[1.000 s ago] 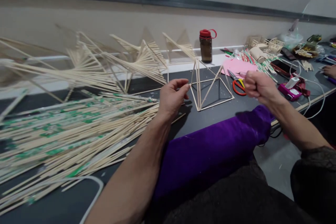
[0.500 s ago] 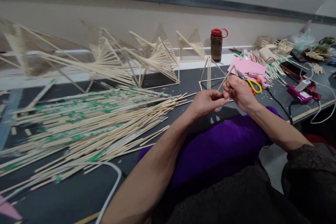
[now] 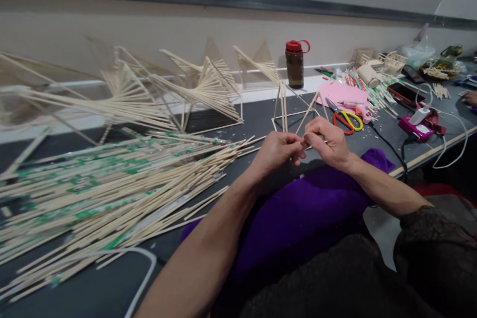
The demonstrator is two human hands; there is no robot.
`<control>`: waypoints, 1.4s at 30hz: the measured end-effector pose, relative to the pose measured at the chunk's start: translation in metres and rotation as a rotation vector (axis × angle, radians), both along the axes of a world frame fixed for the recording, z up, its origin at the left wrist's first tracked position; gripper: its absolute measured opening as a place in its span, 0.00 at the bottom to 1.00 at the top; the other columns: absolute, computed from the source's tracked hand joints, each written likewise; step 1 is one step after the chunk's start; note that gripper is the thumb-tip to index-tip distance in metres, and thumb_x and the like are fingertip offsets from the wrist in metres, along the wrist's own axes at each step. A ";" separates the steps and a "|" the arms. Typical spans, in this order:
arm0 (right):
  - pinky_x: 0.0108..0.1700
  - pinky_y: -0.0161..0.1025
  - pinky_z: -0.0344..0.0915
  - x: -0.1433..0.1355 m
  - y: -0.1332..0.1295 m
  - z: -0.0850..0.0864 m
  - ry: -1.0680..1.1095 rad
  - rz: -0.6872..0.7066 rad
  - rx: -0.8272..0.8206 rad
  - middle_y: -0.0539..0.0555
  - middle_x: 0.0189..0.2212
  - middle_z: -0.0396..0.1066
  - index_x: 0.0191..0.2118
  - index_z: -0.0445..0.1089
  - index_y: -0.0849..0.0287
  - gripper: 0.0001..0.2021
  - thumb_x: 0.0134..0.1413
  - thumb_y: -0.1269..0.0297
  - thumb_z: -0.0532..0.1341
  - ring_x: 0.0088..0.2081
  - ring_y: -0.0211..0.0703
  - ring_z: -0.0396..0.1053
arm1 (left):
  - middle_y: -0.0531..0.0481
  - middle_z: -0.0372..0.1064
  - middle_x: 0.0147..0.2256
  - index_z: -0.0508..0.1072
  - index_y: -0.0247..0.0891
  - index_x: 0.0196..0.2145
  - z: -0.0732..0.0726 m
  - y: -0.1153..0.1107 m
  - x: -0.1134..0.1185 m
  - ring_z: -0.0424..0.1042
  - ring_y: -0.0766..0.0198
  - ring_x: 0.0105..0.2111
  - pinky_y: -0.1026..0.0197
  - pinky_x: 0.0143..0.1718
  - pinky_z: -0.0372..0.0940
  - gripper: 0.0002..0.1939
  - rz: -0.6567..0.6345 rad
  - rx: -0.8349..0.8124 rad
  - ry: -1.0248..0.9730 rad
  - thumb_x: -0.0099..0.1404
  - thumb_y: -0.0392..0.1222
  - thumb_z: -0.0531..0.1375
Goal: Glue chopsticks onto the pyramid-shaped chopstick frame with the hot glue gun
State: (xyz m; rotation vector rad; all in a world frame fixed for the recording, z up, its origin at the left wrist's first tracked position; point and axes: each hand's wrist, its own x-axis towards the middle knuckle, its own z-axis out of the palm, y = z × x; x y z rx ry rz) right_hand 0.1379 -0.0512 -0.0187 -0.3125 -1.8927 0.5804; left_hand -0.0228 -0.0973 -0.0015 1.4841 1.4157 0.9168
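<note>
My left hand (image 3: 278, 154) is closed, its thumb and fingertips pinched together over the table's near side. My right hand (image 3: 330, 145) is also closed in a pinch, and its fingertips meet those of the left. Whatever is between them is too small to make out. Just behind the hands stands a small frame of thin wooden sticks (image 3: 284, 107), partly hidden by the right hand. Scissors (image 3: 352, 121) with red and yellow handles lie right of the hands, beside a pink glue gun (image 3: 364, 113).
Loose wooden sticks (image 3: 160, 194) and green-marked wrappers spread across the left. Fanned stick models (image 3: 208, 87) line the wall. Behind stand a red-capped bottle (image 3: 295, 67) and pink paper (image 3: 341, 93). A purple cloth (image 3: 298, 213) covers my lap; a magenta charger (image 3: 416, 129) with cables lies right.
The view has turned slightly right, so the scene sits further left. My right hand has come down from a raised curl, and its fingertips now press against the left hand's.
</note>
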 end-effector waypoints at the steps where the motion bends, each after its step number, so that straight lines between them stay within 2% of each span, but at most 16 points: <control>1: 0.36 0.38 0.63 0.002 0.001 0.000 0.013 -0.016 -0.015 0.50 0.27 0.68 0.29 0.66 0.57 0.12 0.64 0.60 0.56 0.31 0.37 0.66 | 0.50 0.71 0.18 0.75 0.35 0.21 0.001 -0.001 0.000 0.66 0.69 0.17 0.67 0.19 0.54 0.14 0.003 0.011 -0.010 0.53 0.49 0.61; 8: 0.27 0.33 0.58 0.012 0.013 0.006 0.119 -0.051 -0.475 0.45 0.18 0.64 0.26 0.63 0.56 0.17 0.62 0.51 0.57 0.20 0.32 0.60 | 0.46 0.75 0.24 0.78 0.33 0.33 0.008 -0.008 -0.001 0.68 0.68 0.18 0.67 0.18 0.57 0.20 0.036 0.101 -0.168 0.60 0.55 0.61; 13: 0.23 0.32 0.54 0.016 0.021 0.012 0.182 -0.090 -0.573 0.45 0.15 0.60 0.23 0.60 0.56 0.22 0.61 0.46 0.56 0.18 0.31 0.56 | 0.48 0.75 0.24 0.81 0.34 0.39 0.013 -0.013 -0.001 0.66 0.70 0.18 0.67 0.19 0.61 0.18 -0.028 0.121 -0.215 0.60 0.52 0.63; 15: 0.23 0.32 0.54 0.017 0.021 0.011 0.125 -0.088 -0.569 0.45 0.15 0.60 0.24 0.62 0.56 0.21 0.61 0.46 0.56 0.18 0.32 0.56 | 0.49 0.75 0.26 0.80 0.36 0.45 0.016 -0.019 0.005 0.67 0.69 0.20 0.66 0.21 0.63 0.18 -0.158 0.097 -0.181 0.63 0.49 0.61; 17: 0.24 0.32 0.56 0.016 0.019 0.009 0.052 -0.048 -0.553 0.45 0.16 0.61 0.25 0.64 0.56 0.19 0.60 0.48 0.58 0.18 0.32 0.58 | 0.47 0.78 0.31 0.79 0.38 0.49 0.018 -0.028 0.015 0.72 0.67 0.24 0.65 0.26 0.67 0.18 -0.404 0.052 -0.125 0.66 0.45 0.58; 19: 0.24 0.33 0.57 0.016 0.016 0.007 -0.025 0.005 -0.537 0.45 0.19 0.63 0.26 0.65 0.57 0.16 0.58 0.51 0.60 0.19 0.32 0.60 | 0.46 0.79 0.40 0.77 0.41 0.53 0.017 -0.036 0.029 0.77 0.65 0.35 0.63 0.36 0.70 0.19 -0.704 0.045 -0.060 0.67 0.38 0.56; 21: 0.25 0.33 0.58 0.016 0.012 0.007 -0.113 0.061 -0.525 0.46 0.21 0.64 0.27 0.66 0.57 0.13 0.56 0.54 0.62 0.20 0.33 0.61 | 0.45 0.76 0.52 0.79 0.43 0.51 0.012 -0.043 0.043 0.75 0.61 0.49 0.60 0.50 0.67 0.20 -0.924 0.158 0.003 0.63 0.32 0.60; 22: 0.25 0.33 0.58 0.016 0.010 0.007 -0.164 0.097 -0.515 0.46 0.22 0.65 0.28 0.67 0.58 0.12 0.55 0.55 0.63 0.21 0.33 0.62 | 0.44 0.73 0.56 0.80 0.42 0.49 0.009 -0.046 0.049 0.72 0.58 0.54 0.59 0.54 0.65 0.19 -0.984 0.201 0.038 0.60 0.33 0.63; 24: 0.27 0.32 0.59 0.016 0.009 0.008 -0.272 0.187 -0.468 0.47 0.25 0.68 0.29 0.70 0.59 0.09 0.53 0.59 0.64 0.23 0.33 0.63 | 0.43 0.75 0.53 0.82 0.40 0.42 0.003 -0.050 0.057 0.73 0.56 0.52 0.59 0.55 0.64 0.11 -1.040 0.243 0.102 0.60 0.36 0.66; 26: 0.30 0.32 0.60 0.015 0.008 0.008 -0.383 0.278 -0.397 0.49 0.27 0.70 0.29 0.72 0.60 0.06 0.52 0.62 0.64 0.26 0.34 0.65 | 0.46 0.80 0.43 0.82 0.40 0.36 0.002 -0.055 0.061 0.77 0.61 0.43 0.63 0.47 0.66 0.06 -1.057 0.201 0.124 0.64 0.38 0.64; 28: 0.32 0.32 0.60 0.014 0.007 0.008 -0.480 0.337 -0.347 0.49 0.27 0.71 0.28 0.73 0.61 0.05 0.52 0.65 0.63 0.28 0.34 0.65 | 0.49 0.80 0.35 0.82 0.40 0.34 0.007 -0.061 0.061 0.77 0.65 0.34 0.67 0.38 0.66 0.07 -1.066 0.149 0.094 0.66 0.39 0.62; 31: 0.30 0.31 0.59 0.013 0.005 0.006 -0.553 0.385 -0.385 0.48 0.23 0.70 0.28 0.73 0.61 0.06 0.53 0.66 0.62 0.25 0.33 0.65 | 0.49 0.80 0.33 0.81 0.38 0.32 0.021 -0.070 0.057 0.76 0.67 0.32 0.68 0.35 0.64 0.08 -1.042 0.152 0.010 0.67 0.39 0.61; 34: 0.26 0.31 0.59 0.017 0.001 0.007 -0.515 0.421 -0.497 0.48 0.23 0.69 0.30 0.73 0.61 0.09 0.56 0.60 0.62 0.22 0.32 0.64 | 0.49 0.79 0.31 0.79 0.36 0.31 0.032 -0.079 0.050 0.74 0.68 0.30 0.68 0.34 0.63 0.10 -0.866 0.200 0.037 0.68 0.38 0.60; 36: 0.25 0.31 0.60 0.022 -0.001 0.011 -0.506 0.434 -0.505 0.49 0.24 0.70 0.30 0.73 0.61 0.13 0.58 0.57 0.61 0.22 0.33 0.65 | 0.50 0.76 0.25 0.77 0.36 0.24 0.033 -0.085 0.047 0.70 0.69 0.24 0.67 0.28 0.60 0.16 -0.765 0.242 0.153 0.69 0.42 0.60; 39: 0.28 0.31 0.60 0.023 -0.006 0.022 -0.634 0.448 -0.329 0.49 0.23 0.69 0.28 0.71 0.61 0.15 0.62 0.57 0.59 0.24 0.33 0.66 | 0.50 0.70 0.18 0.71 0.37 0.18 0.027 -0.096 0.053 0.64 0.69 0.18 0.63 0.22 0.53 0.25 -0.825 0.339 0.301 0.69 0.52 0.58; 42: 0.35 0.34 0.62 0.006 -0.016 0.034 -0.835 0.349 -0.015 0.53 0.33 0.75 0.36 0.74 0.61 0.08 0.63 0.66 0.58 0.33 0.37 0.70 | 0.47 0.76 0.24 0.76 0.37 0.25 0.016 -0.099 0.071 0.69 0.65 0.21 0.61 0.21 0.50 0.22 -0.899 0.433 0.434 0.71 0.52 0.55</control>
